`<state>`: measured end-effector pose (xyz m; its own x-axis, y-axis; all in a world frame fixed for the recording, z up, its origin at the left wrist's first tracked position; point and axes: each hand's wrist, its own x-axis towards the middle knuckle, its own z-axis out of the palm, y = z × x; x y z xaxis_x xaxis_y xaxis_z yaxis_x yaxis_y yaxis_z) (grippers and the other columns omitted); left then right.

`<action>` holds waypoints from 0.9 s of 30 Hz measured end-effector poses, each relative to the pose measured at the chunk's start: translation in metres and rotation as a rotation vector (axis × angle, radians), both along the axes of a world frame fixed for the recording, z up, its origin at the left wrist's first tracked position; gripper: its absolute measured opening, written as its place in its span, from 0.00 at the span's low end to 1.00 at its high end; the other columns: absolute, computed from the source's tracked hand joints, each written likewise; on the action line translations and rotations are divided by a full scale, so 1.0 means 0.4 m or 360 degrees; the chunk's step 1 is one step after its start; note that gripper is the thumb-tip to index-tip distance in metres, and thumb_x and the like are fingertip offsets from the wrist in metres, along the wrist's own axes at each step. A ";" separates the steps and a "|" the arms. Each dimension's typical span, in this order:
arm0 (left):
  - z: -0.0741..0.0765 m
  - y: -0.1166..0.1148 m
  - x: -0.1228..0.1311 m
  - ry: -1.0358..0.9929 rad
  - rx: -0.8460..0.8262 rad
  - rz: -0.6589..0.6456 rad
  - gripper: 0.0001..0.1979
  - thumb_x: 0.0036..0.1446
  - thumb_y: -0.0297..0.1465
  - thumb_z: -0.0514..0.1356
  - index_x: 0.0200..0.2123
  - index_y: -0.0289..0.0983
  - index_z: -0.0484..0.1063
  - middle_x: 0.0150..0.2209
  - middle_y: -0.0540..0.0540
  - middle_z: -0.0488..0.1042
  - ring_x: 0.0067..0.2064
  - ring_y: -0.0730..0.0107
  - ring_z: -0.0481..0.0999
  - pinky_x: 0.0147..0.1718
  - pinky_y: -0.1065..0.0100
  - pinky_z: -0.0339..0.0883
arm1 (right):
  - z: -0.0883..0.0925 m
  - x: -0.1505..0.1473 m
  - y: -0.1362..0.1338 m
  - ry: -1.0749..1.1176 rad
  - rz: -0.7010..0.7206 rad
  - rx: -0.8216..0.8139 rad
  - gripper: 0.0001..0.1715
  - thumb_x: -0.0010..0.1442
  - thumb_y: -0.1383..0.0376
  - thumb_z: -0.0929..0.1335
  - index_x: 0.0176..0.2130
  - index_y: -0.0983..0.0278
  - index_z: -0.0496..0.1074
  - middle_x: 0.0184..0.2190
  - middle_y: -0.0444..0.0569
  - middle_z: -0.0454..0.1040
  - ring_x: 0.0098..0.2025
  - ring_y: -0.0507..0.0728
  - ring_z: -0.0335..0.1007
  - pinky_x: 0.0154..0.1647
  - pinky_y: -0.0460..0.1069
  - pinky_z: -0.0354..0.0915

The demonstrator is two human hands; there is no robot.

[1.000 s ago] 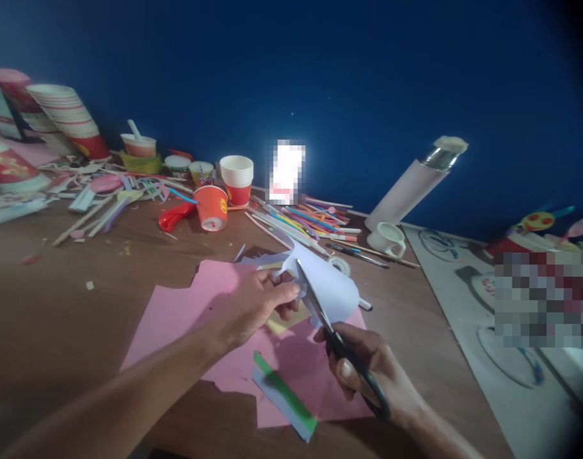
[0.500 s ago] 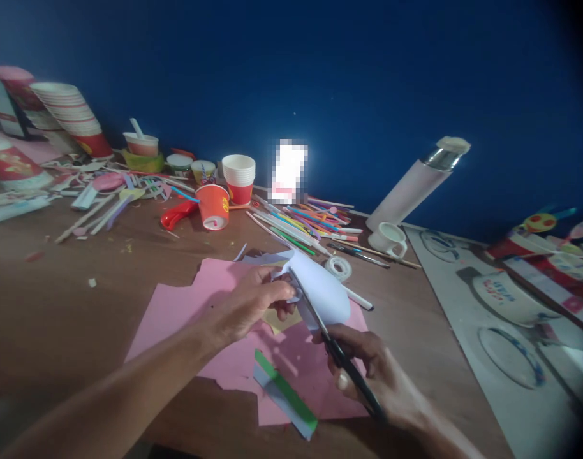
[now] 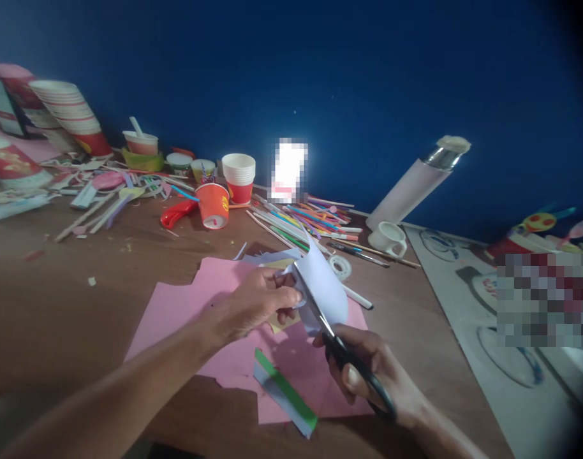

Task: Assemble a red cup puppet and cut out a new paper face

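My left hand (image 3: 260,303) pinches the edge of a pale lavender paper (image 3: 327,287) between thumb and fingers. My right hand (image 3: 368,370) is wrapped round the black handles of a pair of scissors (image 3: 342,350). The blades point up and left into the paper, close to my left fingertips. Under both hands lie pink sheets (image 3: 177,319), with a small yellow piece (image 3: 282,324) partly hidden by my left hand. A green strip (image 3: 286,392) rests on the pink paper near the front.
Behind the papers are a white tape roll (image 3: 339,268), many coloured sticks (image 3: 315,220), an orange cup (image 3: 212,205) and stacked cups (image 3: 238,175). At the right stand a white mug (image 3: 388,240) and a tilted flask (image 3: 411,191).
The scissor handles have spread apart and the blades have opened somewhat. The lavender paper has turned, with a pointed corner now standing up. My left hand has barely moved.
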<state>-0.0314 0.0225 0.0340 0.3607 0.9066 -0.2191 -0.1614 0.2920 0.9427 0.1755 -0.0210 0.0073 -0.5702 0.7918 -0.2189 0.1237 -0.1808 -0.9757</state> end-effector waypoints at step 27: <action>0.000 0.001 -0.005 -0.0016 -0.0173 -0.0004 0.06 0.39 0.27 0.59 0.20 0.34 0.62 0.17 0.54 0.65 0.19 0.77 0.66 0.19 0.72 0.58 | 0.013 -0.004 -0.001 -0.0051 -0.0002 0.0016 0.35 0.46 0.46 0.69 0.41 0.72 0.70 0.18 0.41 0.61 0.17 0.47 0.54 0.18 0.44 0.52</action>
